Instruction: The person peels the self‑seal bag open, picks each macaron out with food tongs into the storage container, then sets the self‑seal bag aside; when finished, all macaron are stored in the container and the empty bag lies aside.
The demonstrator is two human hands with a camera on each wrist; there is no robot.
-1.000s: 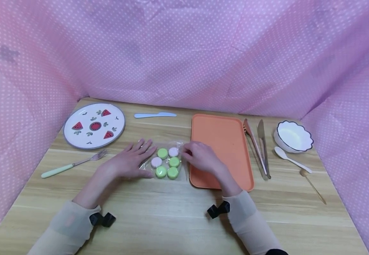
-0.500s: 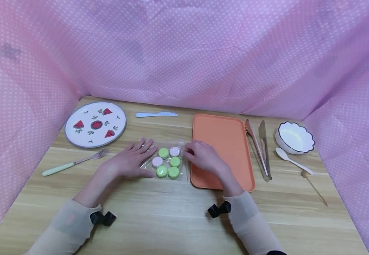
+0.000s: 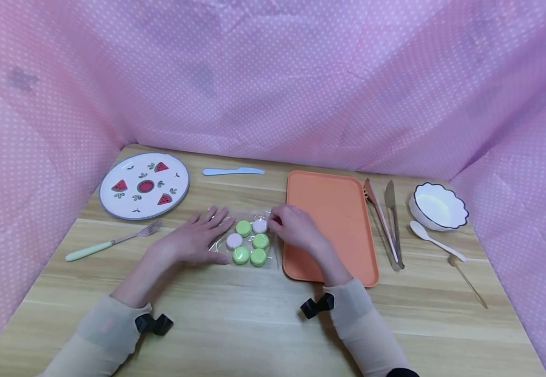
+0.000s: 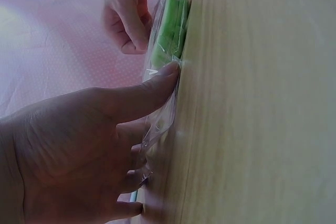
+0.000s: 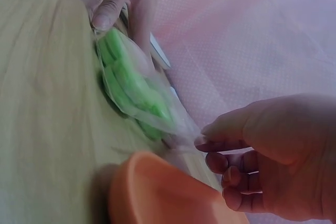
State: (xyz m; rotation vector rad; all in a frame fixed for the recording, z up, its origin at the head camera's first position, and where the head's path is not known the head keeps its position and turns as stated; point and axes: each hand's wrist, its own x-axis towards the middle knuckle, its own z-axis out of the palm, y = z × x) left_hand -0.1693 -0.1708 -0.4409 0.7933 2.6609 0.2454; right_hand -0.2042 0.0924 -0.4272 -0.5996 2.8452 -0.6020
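Note:
A clear plastic bag (image 3: 270,260) lies flat on the table, with several green macarons (image 3: 260,241) and two pale pink macarons (image 3: 234,241) inside it. My left hand (image 3: 192,241) rests on the bag's left end, fingers spread and straight; in the left wrist view its thumb presses on the film. At the upper right corner my right hand (image 3: 296,226) pinches the bag's edge between thumb and forefinger (image 5: 203,142), the other fingers curled. From the right wrist view, the film is seen lifted toward these fingertips.
An orange tray (image 3: 331,209) stands under the right forearm, close by the bag. To its right lie tongs (image 3: 383,225), a knife (image 3: 392,209), a white spoon (image 3: 430,238) and a scalloped bowl (image 3: 437,207). At left are a watermelon plate (image 3: 126,201) and a fork (image 3: 108,246).
My right hand has shifted slightly left and up along the bag's right edge. The left hand stays in place on the bag. The whole head view has drifted a little.

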